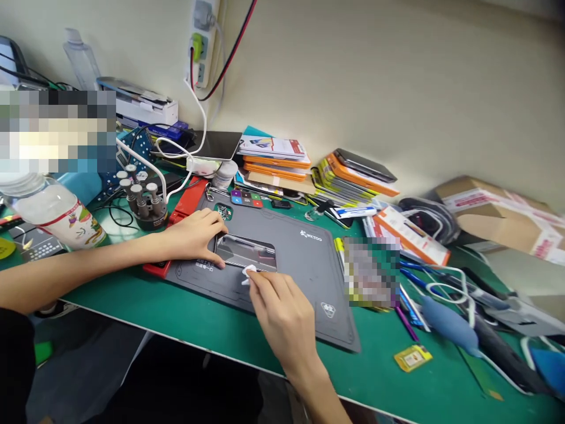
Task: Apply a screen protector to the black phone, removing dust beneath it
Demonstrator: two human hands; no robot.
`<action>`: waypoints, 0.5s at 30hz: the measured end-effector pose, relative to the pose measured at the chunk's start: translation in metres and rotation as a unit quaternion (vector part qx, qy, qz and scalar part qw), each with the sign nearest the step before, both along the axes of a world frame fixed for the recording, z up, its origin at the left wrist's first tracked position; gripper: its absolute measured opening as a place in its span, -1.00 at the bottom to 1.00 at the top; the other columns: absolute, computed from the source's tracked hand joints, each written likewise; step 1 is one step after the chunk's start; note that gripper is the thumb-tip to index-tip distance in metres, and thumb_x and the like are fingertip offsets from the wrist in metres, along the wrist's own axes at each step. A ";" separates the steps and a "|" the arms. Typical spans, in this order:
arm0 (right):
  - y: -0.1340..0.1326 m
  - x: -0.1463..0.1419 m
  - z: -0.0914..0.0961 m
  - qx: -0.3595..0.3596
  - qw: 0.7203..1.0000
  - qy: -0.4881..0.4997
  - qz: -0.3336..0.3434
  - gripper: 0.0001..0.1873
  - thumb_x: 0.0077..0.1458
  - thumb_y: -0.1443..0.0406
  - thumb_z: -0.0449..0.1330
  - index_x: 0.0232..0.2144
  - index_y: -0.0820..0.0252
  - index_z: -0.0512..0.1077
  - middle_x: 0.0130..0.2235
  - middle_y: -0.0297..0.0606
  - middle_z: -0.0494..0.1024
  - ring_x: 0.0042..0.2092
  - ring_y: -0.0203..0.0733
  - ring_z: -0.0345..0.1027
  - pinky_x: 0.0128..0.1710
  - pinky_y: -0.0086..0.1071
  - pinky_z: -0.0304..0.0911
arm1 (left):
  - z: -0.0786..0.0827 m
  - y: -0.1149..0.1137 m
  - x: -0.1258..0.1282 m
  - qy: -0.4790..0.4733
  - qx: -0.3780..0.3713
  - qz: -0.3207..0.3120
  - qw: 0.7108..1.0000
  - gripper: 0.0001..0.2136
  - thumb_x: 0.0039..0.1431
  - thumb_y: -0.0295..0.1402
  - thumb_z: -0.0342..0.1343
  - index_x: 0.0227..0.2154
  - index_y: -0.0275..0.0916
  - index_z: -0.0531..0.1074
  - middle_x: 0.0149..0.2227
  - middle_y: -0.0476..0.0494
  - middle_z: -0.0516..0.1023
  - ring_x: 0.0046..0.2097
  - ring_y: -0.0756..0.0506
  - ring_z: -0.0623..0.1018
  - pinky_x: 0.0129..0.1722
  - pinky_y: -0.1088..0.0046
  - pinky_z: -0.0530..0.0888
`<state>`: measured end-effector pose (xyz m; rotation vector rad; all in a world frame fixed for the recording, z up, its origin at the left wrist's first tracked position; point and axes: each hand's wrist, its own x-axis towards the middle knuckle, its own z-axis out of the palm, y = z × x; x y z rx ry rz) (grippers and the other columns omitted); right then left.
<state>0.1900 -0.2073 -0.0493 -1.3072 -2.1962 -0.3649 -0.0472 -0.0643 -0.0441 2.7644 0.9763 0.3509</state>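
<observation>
A phone (246,252) with a dark, glossy, reflecting face lies flat on a grey repair mat (300,288). My left hand (196,237) grips the phone's left end, thumb at the near edge and fingers at the far edge. In my right hand (282,306) a small white wipe (248,273) is pinched between thumb and fingertips, right at the phone's near long edge. Whether the wipe presses on the glass I cannot tell. Behind the left hand, small screws sit in a mat recess (223,211). A red tool (183,206) lies along the mat's left side.
A screwdriver stand (142,200) and a large bottle (57,212) stand at the left. Stacked boxes (276,156) line the wall. To the right lie a blue-grey handled tool (450,324), cables, a small yellow packet (412,357) and a cardboard box (503,212).
</observation>
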 end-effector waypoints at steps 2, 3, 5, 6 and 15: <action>0.007 -0.016 0.002 0.002 0.999 -0.035 0.000 -0.84 0.36 0.43 0.16 -0.07 0.21 0.49 -0.25 -0.19 0.61 -0.24 -0.11 0.43 -0.24 -0.21 0.30 | 0.001 -0.004 -0.001 -0.012 0.049 -0.011 0.999 -0.32 0.19 0.17 0.27 0.14 -0.30 0.45 0.13 -0.34 0.51 0.17 -0.32 0.45 0.15 0.19 0.35; 0.011 -0.023 0.002 0.003 0.999 -0.051 -0.003 -0.88 0.37 0.41 0.16 -0.12 0.20 0.49 -0.27 -0.20 0.59 -0.26 -0.11 0.42 -0.25 -0.20 0.27 | 0.003 -0.006 -0.002 -0.029 0.075 -0.017 0.997 -0.33 0.23 0.13 0.25 0.19 -0.30 0.42 0.14 -0.36 0.52 0.17 -0.33 0.46 0.15 0.16 0.36; 0.018 -0.034 0.002 0.003 0.998 -0.069 -0.011 -0.86 0.40 0.39 0.13 -0.19 0.16 0.49 -0.32 -0.22 0.56 -0.29 -0.12 0.39 -0.28 -0.19 0.22 | 0.009 -0.012 -0.005 -0.095 0.119 -0.032 0.988 -0.42 0.33 0.02 0.21 0.24 -0.27 0.37 0.09 -0.31 0.57 0.12 -0.27 0.50 0.14 0.17 0.39; 0.021 -0.038 0.001 0.003 0.997 -0.073 -0.016 -0.85 0.41 0.38 0.11 -0.19 0.15 0.49 -0.33 -0.23 0.54 -0.30 -0.12 0.38 -0.29 -0.19 0.19 | 0.011 -0.014 -0.006 -0.140 0.135 -0.041 0.980 -0.53 0.40 -0.08 0.16 0.22 -0.24 0.38 0.05 -0.25 0.60 0.08 -0.23 0.53 0.13 0.20 0.41; 0.029 -0.036 -0.002 -0.009 0.996 -0.086 -0.009 -0.87 0.39 0.40 0.13 -0.16 0.19 0.49 -0.27 -0.18 0.54 -0.25 -0.08 0.32 -0.26 -0.18 0.21 | 0.015 -0.018 -0.007 -0.262 0.208 -0.078 0.939 -0.80 0.37 -0.51 0.00 -0.07 -0.22 0.48 -0.18 -0.10 0.66 -0.15 -0.09 0.57 -0.12 0.33 0.50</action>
